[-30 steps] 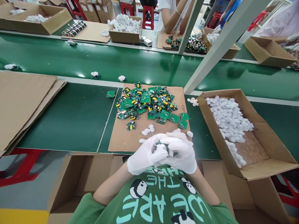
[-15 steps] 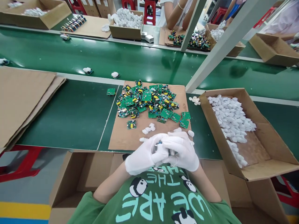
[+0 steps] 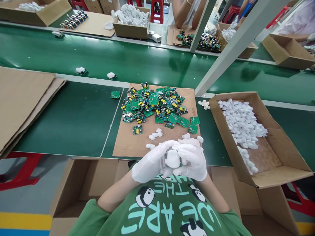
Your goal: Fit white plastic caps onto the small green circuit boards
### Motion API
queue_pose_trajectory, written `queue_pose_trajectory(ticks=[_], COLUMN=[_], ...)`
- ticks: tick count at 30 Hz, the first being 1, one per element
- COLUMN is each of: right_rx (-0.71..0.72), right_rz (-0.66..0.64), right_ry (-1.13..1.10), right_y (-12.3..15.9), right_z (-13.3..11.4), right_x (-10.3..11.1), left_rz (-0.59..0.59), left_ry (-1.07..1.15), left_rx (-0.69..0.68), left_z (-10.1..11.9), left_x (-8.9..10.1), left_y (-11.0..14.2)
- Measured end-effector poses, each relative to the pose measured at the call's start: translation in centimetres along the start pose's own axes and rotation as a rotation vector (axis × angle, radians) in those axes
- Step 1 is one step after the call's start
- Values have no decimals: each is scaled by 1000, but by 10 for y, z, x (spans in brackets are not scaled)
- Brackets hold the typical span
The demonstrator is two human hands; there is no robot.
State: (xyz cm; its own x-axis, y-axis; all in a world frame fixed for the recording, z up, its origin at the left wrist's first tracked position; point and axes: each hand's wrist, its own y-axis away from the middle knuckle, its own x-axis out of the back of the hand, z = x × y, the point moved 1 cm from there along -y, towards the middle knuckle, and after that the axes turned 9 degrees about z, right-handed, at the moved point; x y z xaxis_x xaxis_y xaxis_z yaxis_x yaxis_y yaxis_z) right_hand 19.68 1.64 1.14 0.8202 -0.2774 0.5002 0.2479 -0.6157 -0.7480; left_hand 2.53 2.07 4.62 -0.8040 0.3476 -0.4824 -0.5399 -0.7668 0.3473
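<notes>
In white gloves, my left hand [image 3: 149, 165] and my right hand [image 3: 193, 159] meet close to my chest, fingers curled round a small item. A rounded white pad [image 3: 172, 159] shows on it between the hands; fingers cover what lies under the pad. Just beyond, loose white pads [image 3: 155, 134] lie on a cardboard sheet [image 3: 120, 144]. Farther up that sheet is a heap of small green circuit boards [image 3: 154, 100] with yellow and black components. One circuit board [image 3: 137, 129] sits apart, at the near side of the heap.
On the right stands a tilted cardboard box [image 3: 283, 154] of white pads. Boards topped with white pads [image 3: 81, 70] ride the green conveyor belt [image 3: 147, 64]. A slanted metal post [image 3: 228, 49] rises behind the bench. Cardboard sheets [image 3: 24, 101] are stacked left. Another person's arms [image 3: 180, 16] show across the belt.
The white pad has come into view between my hands, where a bluish bit showed before. Pad-topped boards on the belt have shifted left.
</notes>
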Motion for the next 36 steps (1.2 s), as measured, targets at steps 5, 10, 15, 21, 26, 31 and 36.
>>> queue_pose_trajectory(ticks=[5, 10, 15, 21, 26, 31, 36], right_rx=[119, 200, 109, 82, 187, 138, 153], right_rz=[115, 115, -25, -40, 64, 74, -68], right_ry=[18, -99, -60, -45, -3, -53, 50], right_y=[-13, -24, -22, -25, -25, -25, -26], right_z=[-13, -19, -19, -19, -22, -19, -16], right_x=[9, 13, 15, 11, 9, 10, 11], left_rz=[-113, -285, -225, -129, -171, -128, -51], left_ry=[-2, 81, 40, 57, -11, -64, -102], left_rx=[-39, -53, -69, -44, -56, -65, -163], left_z=[-3, -3, -1, -1, -1, 2, 4], left_x=[5, 6, 5, 5, 4, 0, -3], left_y=[7, 9, 11, 9, 7, 4, -3])
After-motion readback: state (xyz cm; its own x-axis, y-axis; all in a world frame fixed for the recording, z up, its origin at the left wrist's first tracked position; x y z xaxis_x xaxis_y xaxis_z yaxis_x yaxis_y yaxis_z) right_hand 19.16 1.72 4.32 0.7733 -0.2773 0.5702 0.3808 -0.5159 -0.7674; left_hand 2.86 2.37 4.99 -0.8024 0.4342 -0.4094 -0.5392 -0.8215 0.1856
